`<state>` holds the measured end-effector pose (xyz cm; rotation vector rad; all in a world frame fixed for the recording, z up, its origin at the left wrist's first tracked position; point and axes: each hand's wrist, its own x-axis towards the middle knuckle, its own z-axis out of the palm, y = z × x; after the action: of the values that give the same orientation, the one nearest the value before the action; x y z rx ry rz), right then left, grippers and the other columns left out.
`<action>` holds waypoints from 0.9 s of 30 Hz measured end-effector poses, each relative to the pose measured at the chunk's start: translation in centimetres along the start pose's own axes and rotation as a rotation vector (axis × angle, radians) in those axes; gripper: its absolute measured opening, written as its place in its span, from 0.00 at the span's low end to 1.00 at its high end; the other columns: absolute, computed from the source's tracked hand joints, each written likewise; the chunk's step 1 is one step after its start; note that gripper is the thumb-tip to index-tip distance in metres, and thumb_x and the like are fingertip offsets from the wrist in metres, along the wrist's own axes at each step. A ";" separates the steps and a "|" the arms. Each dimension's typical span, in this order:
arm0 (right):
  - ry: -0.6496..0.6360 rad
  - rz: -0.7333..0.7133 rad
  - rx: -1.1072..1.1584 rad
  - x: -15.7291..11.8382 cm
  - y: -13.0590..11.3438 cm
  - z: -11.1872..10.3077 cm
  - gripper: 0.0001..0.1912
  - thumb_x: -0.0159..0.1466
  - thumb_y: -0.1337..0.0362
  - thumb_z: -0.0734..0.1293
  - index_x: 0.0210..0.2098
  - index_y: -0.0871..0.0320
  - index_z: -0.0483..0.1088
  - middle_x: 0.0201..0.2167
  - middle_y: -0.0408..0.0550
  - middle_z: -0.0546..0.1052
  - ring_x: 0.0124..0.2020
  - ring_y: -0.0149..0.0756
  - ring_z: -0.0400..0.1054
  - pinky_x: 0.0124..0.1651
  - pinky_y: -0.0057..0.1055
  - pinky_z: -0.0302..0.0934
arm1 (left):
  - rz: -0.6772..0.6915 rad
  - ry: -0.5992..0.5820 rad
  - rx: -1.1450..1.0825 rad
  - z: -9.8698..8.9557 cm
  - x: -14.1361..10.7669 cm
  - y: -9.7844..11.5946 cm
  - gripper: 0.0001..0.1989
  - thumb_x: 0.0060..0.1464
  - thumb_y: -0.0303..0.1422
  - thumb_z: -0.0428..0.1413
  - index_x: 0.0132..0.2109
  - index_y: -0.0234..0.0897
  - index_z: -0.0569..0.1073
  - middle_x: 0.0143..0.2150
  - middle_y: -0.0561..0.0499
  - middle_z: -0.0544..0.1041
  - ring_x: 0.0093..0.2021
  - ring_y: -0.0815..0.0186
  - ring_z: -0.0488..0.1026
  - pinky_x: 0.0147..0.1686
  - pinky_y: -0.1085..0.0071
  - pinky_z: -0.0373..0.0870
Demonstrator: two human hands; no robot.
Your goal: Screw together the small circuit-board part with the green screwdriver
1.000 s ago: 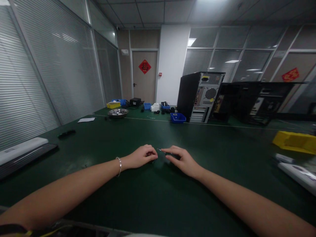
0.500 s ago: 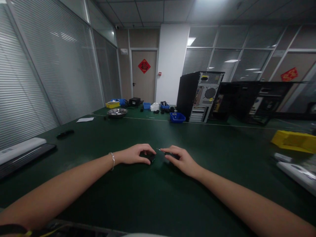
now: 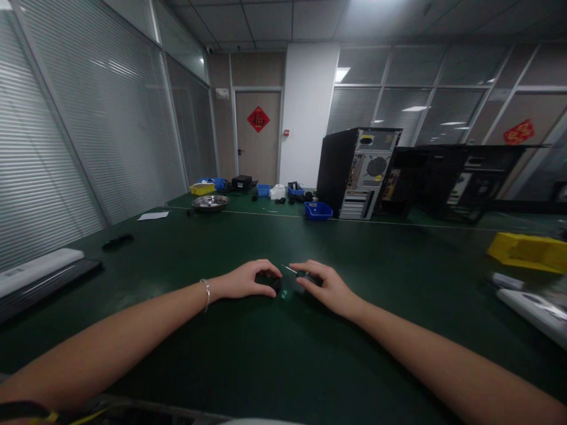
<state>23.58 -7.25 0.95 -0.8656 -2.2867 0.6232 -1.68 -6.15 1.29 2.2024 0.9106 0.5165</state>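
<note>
On the dark green matted worktop (image 3: pixel 283 354), a white foam strip (image 3: pixel 39 265) is laid at the far left edge, out of the way. Near the middle, the left hand (image 3: pixel 245 280) is curled down over a small black part (image 3: pixel 271 282), apparently so that it is pinned against the mat. Just beside it, a thin screwdriver with a metal tip (image 3: pixel 296 273) is pinched in the right hand (image 3: pixel 325 287), its tip aimed towards the part. A yellow plastic bin (image 3: pixel 527 252) is parked well apart at the right.
</note>
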 end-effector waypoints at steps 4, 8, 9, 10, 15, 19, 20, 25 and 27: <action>-0.042 -0.009 -0.011 0.3 -0.6 0.2 0.11 0.63 0.62 0.63 0.45 0.56 0.70 0.38 0.47 0.73 0.38 0.36 0.66 0.41 0.30 0.60 | -0.025 0.066 -0.137 -0.1 0.3 -0.4 0.22 0.46 0.37 0.61 0.49 0.39 0.69 0.46 0.49 0.69 0.45 0.62 0.67 0.46 0.65 0.63; -0.111 0.006 -0.097 0.9 -0.9 0.7 0.10 0.62 0.60 0.64 0.42 0.55 0.71 0.37 0.46 0.74 0.38 0.36 0.67 0.40 0.31 0.60 | -0.018 0.102 -0.377 0.0 0.6 -1.0 0.23 0.45 0.32 0.62 0.49 0.37 0.68 0.45 0.48 0.70 0.44 0.63 0.69 0.46 0.62 0.65; -0.130 0.005 -0.121 1.0 -1.0 0.8 0.12 0.62 0.58 0.65 0.43 0.55 0.71 0.38 0.46 0.74 0.38 0.37 0.67 0.40 0.31 0.60 | -0.025 0.103 -0.432 0.0 0.6 -1.1 0.23 0.44 0.31 0.62 0.49 0.36 0.67 0.45 0.48 0.70 0.44 0.64 0.69 0.46 0.62 0.65; -0.143 0.005 -0.149 1.1 -1.0 0.9 0.13 0.61 0.57 0.65 0.43 0.54 0.71 0.38 0.46 0.74 0.38 0.37 0.68 0.40 0.31 0.60 | -0.035 0.105 -0.475 0.0 0.6 -1.1 0.24 0.44 0.30 0.62 0.49 0.36 0.67 0.45 0.47 0.70 0.43 0.64 0.70 0.46 0.62 0.66; -0.158 0.024 -0.268 1.2 -1.3 1.3 0.13 0.59 0.56 0.67 0.41 0.55 0.73 0.37 0.47 0.74 0.37 0.38 0.68 0.38 0.30 0.60 | -0.053 0.130 -0.546 0.1 0.7 -1.4 0.23 0.44 0.27 0.62 0.49 0.35 0.66 0.42 0.48 0.71 0.43 0.64 0.71 0.47 0.61 0.67; -0.146 0.032 -0.305 1.0 -1.4 1.6 0.12 0.59 0.59 0.66 0.41 0.55 0.73 0.37 0.47 0.74 0.37 0.37 0.68 0.38 0.30 0.59 | -0.054 0.157 -0.532 0.5 0.9 -1.7 0.24 0.42 0.26 0.63 0.48 0.35 0.66 0.40 0.49 0.72 0.42 0.63 0.71 0.46 0.60 0.67; -0.140 0.031 -0.311 0.9 -1.4 1.7 0.12 0.59 0.59 0.66 0.42 0.55 0.73 0.37 0.47 0.74 0.37 0.37 0.68 0.39 0.30 0.59 | -0.050 0.166 -0.529 0.7 1.0 -1.8 0.24 0.42 0.26 0.63 0.47 0.35 0.66 0.39 0.49 0.72 0.42 0.63 0.72 0.46 0.60 0.68; 0.006 -0.004 -0.240 0.6 -1.1 2.0 0.11 0.60 0.65 0.64 0.43 0.55 0.71 0.36 0.47 0.73 0.36 0.36 0.68 0.37 0.29 0.60 | -0.046 0.172 -0.537 1.4 1.0 -1.1 0.23 0.42 0.27 0.63 0.47 0.36 0.66 0.39 0.49 0.72 0.41 0.63 0.72 0.44 0.61 0.69; 0.097 -0.021 -0.192 0.6 -1.0 2.0 0.11 0.60 0.66 0.64 0.43 0.56 0.70 0.35 0.46 0.72 0.35 0.35 0.67 0.36 0.29 0.60 | -0.051 0.154 -0.545 1.7 0.8 -0.4 0.23 0.43 0.27 0.63 0.47 0.36 0.66 0.39 0.49 0.72 0.41 0.63 0.72 0.43 0.61 0.69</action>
<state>21.41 -7.93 0.38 -0.9386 -2.2903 0.3476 -0.32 -6.08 -0.05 1.6602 0.7868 0.8118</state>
